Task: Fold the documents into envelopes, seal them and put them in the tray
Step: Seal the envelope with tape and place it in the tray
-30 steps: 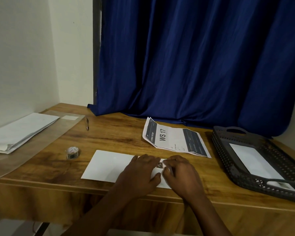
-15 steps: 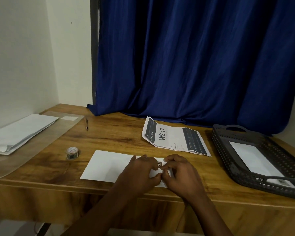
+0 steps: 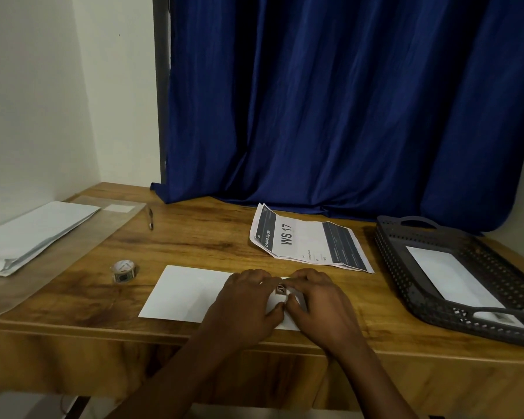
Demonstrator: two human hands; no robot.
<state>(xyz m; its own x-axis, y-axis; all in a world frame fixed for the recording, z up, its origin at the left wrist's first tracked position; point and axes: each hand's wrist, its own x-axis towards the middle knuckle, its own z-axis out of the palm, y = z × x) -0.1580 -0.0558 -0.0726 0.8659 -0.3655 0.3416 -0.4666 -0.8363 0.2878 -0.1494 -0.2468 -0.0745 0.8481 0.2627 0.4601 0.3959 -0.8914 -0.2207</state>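
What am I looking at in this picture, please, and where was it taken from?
The camera sits on a person's head, looking down at a wooden desk; no robot is involved. The left hand and right hand work on the end of a white envelope, and a small sticker shows between them, apparently a seal. Behind lie printed documents, at the left a sticker roll, a pen and spare envelopes. At the right a dark tray already holds one envelope.
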